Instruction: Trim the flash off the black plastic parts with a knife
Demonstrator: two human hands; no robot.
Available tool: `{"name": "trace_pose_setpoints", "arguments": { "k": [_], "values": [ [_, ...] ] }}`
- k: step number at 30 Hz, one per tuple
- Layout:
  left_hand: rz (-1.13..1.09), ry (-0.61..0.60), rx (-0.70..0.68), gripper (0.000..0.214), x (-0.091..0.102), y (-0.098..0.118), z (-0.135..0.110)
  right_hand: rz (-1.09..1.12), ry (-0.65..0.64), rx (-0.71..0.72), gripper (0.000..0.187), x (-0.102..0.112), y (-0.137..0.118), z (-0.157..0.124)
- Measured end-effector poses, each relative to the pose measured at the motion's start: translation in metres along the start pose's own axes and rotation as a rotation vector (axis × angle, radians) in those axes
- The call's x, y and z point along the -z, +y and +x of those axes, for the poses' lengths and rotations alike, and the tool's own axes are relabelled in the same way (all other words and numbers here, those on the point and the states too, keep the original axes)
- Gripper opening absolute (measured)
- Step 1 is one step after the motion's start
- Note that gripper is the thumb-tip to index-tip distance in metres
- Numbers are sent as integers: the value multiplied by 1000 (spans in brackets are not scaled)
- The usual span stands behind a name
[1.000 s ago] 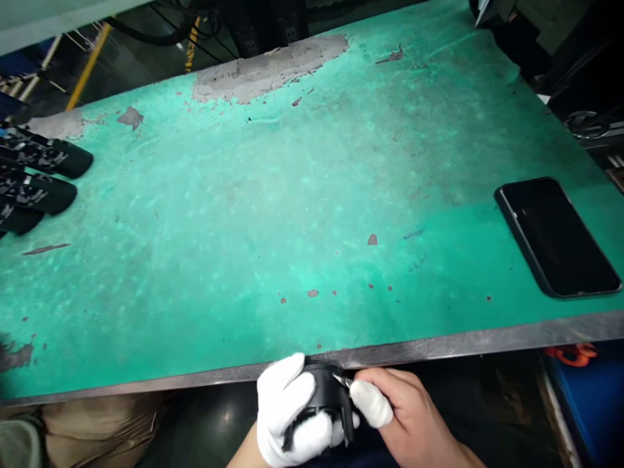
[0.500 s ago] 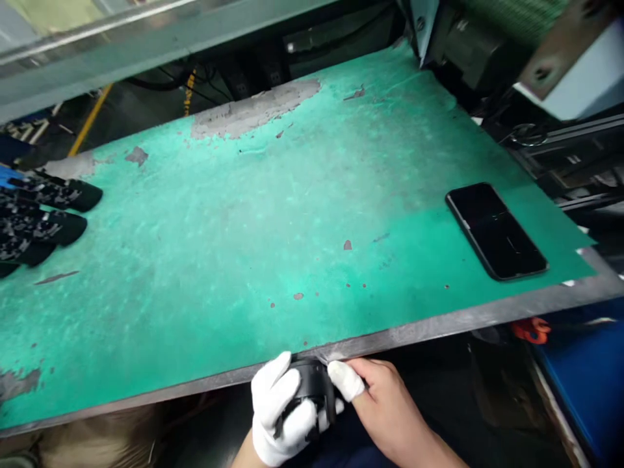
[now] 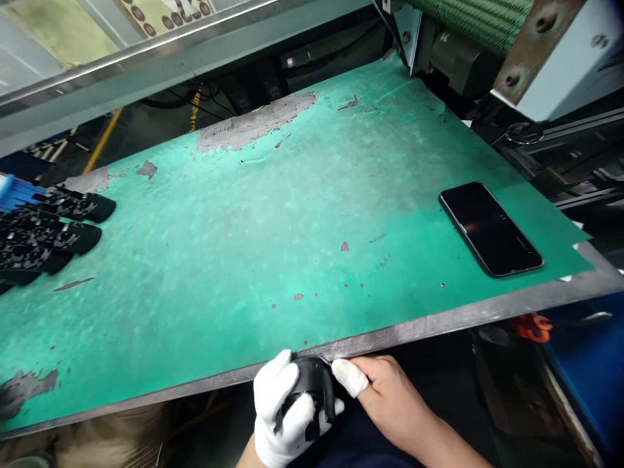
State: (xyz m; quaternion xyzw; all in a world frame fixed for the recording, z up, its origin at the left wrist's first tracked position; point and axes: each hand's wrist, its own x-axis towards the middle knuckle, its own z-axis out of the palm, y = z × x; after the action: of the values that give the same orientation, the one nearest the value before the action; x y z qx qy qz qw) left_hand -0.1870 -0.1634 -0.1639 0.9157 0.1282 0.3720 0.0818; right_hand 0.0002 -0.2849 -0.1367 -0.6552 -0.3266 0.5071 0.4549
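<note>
My left hand, in a white glove, is wrapped round a black round plastic part just below the front edge of the green worktable. My right hand is bare except for a white finger cot on the forefinger, and it pinches a small thin blade against the top of the part. Only a sliver of that blade shows beside the cot. Both hands sit below the table edge, near my lap.
A black phone lies face up at the table's right. Several black moulded parts are lined up at the left edge. A machine with a green roller stands at the back right, and a blue bin below right.
The view has tilted up and shifted, so the machine and rail at the back came into sight. My hands keep the part at the table edge, with the blade now mostly hidden behind the finger.
</note>
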Motion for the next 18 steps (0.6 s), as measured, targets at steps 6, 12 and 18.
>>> {"name": "trace_pose_setpoints", "arguments": {
  "k": [6, 12, 18],
  "values": [
    [17, -13, 28, 64, 1, 5, 5, 85, 20, -26, 46, -6, 5, -6],
    [77, 19, 204, 86, -4, 23, 22, 197, 28, -34, 43, -11, 14, -16],
    [132, 61, 214, 88, -12, 27, 26, 149, -53, 15, 39, -5, 13, -13]
  ]
}}
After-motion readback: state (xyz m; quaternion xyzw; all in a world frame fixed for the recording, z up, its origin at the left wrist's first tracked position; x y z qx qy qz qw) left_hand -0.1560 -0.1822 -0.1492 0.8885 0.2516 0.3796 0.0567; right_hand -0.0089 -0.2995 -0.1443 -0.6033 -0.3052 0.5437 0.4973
